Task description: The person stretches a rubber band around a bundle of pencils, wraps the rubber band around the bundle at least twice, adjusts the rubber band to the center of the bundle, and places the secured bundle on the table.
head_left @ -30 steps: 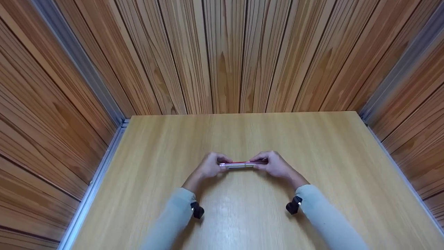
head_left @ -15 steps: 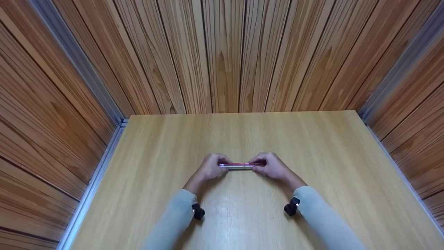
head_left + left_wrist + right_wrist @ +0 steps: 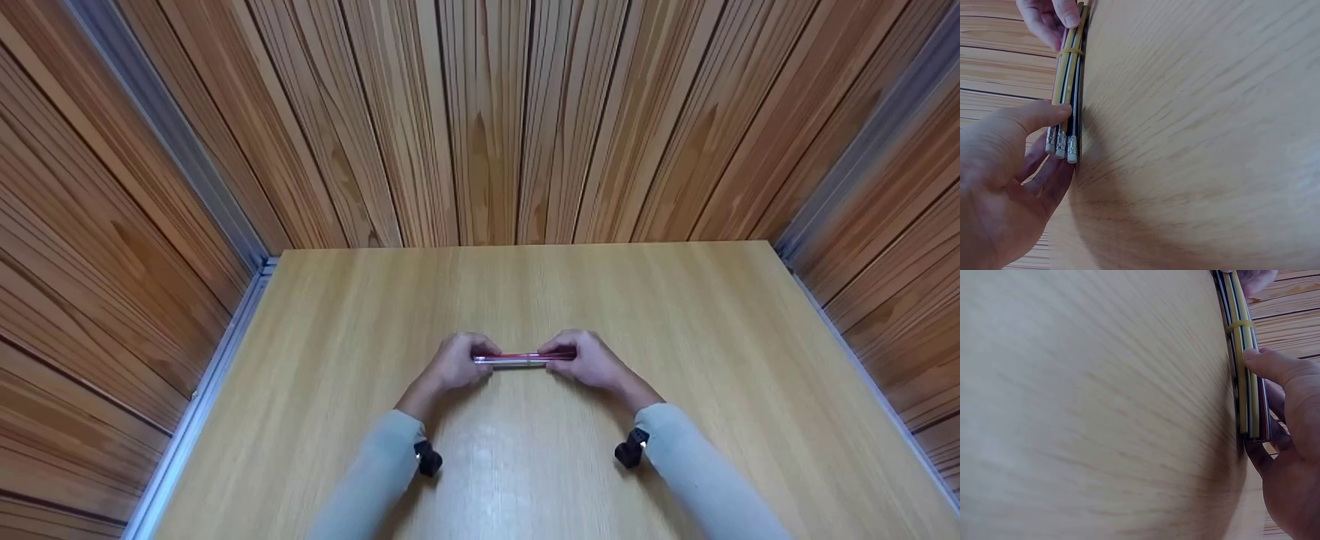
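A bundle of pencils [image 3: 517, 361], striped in yellow, dark and red, lies crosswise between my two hands, low over the table. Around it runs a yellow rubber band [image 3: 1240, 325]. My left hand [image 3: 456, 361] pinches the end with the white erasers [image 3: 1061, 153], thumb on the near side and fingers behind. At the opposite end, my right hand [image 3: 592, 360] grips the flat pencil ends [image 3: 1251, 435], its thumb pressing on the yellow pencils. Parts of the fingers are hidden behind the bundle.
The light wooden table [image 3: 517, 292] spreads around the hands. Wood-plank walls [image 3: 487, 120] rise at the back and both sides, with grey metal framing [image 3: 199, 405] along the side edges. A small black camera [image 3: 428, 457] sits at the left wrist, another camera [image 3: 631, 448] at the right.
Both hands and the pencil bundle have shifted very slightly toward me. The right forearm has moved a touch inward. The hold on both ends stays the same.
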A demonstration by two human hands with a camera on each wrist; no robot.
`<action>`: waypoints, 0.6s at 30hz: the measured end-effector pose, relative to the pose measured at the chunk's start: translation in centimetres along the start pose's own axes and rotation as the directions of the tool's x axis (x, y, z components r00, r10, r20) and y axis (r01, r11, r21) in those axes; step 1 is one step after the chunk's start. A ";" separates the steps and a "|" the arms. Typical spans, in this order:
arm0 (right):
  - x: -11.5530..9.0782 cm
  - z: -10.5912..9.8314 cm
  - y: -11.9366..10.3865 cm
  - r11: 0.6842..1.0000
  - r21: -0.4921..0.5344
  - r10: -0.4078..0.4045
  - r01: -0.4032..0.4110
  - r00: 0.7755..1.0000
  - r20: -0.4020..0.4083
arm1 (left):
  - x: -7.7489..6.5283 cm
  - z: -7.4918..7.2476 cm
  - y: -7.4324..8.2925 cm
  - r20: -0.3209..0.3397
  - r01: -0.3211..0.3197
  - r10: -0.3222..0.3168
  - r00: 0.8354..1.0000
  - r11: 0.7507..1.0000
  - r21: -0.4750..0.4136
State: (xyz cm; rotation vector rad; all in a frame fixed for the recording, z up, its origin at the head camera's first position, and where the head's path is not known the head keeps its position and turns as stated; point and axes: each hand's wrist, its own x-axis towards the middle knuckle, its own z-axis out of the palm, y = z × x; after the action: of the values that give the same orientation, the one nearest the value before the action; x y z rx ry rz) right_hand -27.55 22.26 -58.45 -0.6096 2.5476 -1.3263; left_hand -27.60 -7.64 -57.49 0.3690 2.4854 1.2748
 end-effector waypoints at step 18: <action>-0.5 -4.3 -1.4 0.997 0.011 0.076 -0.075 0.991 -0.109 | -0.3 -3.6 2.2 -0.057 -0.040 0.040 0.998 0.999 0.000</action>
State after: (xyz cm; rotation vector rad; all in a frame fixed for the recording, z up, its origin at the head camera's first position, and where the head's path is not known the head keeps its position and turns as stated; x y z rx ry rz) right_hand -28.30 24.96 -54.81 -0.4454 2.6224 -1.3783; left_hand -28.58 -9.13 -53.69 0.3891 2.5365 1.3198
